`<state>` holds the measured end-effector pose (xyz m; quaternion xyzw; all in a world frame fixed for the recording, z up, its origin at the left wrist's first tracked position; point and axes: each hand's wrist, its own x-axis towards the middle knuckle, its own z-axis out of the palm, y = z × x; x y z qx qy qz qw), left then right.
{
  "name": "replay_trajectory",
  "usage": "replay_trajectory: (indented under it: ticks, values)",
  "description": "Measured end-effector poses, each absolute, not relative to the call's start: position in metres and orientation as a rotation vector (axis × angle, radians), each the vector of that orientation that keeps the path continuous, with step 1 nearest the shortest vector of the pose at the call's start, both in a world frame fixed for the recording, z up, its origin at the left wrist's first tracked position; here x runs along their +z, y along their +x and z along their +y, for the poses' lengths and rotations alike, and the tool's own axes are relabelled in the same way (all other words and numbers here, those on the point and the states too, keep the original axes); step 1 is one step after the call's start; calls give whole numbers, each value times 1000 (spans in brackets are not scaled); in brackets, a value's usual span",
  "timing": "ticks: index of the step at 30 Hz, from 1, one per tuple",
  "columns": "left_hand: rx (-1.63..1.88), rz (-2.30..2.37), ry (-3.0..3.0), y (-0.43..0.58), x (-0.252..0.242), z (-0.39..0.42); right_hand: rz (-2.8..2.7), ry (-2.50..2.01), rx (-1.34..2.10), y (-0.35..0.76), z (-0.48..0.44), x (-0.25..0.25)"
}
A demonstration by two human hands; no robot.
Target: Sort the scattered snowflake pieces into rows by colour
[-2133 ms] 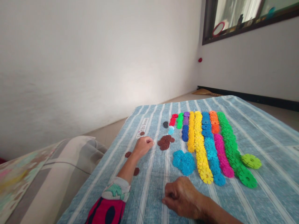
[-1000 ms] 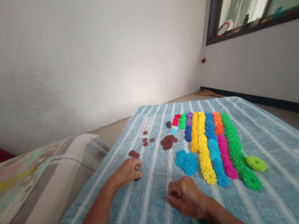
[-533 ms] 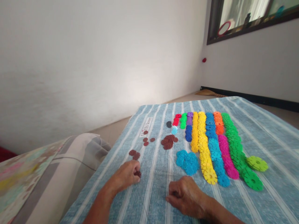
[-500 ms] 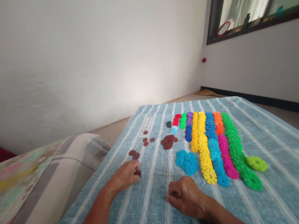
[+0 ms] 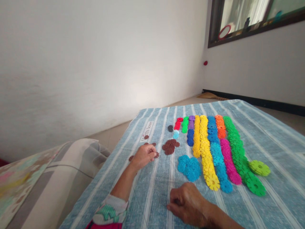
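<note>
My left hand [image 5: 144, 155] is closed in a pinch on a brown snowflake disc [image 5: 156, 155], held above the cloth just left of a heap of brown discs [image 5: 169, 147]. Loose brown discs lie around and partly behind that hand, one of them [image 5: 146, 137] beside the printed lettering. My right hand [image 5: 189, 205] rests low on the cloth with its fingers curled in; whatever it may hold is hidden. Just beyond it lies a cluster of blue discs [image 5: 190, 167].
Overlapping rows of discs fill the right of the striped cloth [image 5: 157, 197]: a yellow row [image 5: 206, 152], a magenta row [image 5: 230, 162], a green row [image 5: 238, 149] and others. Black discs [image 5: 170, 128] sit at the back. Left is a grey-striped cover [image 5: 71, 171]; a wall stands behind.
My left hand has moved forward and right, carrying a brown disc toward the brown heap, and its sleeve now shows. My right hand has stayed nearly in place.
</note>
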<state>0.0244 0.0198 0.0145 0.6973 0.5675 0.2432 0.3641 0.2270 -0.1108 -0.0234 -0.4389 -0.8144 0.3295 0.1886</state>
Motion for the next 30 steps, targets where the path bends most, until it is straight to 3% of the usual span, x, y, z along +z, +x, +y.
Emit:
replay_trajectory:
  ticks: [10,19,30]
  values:
    - [845,1470,1757,62,-10,66,-2327,-1241,941,228,-109,-19]
    - [799,1595,1766,57,-18,69,-2289,-1226,937,228,-110,-24]
    - [778,1845,1851,-21,18,38,-2265,-1221,948,227,-111,-26]
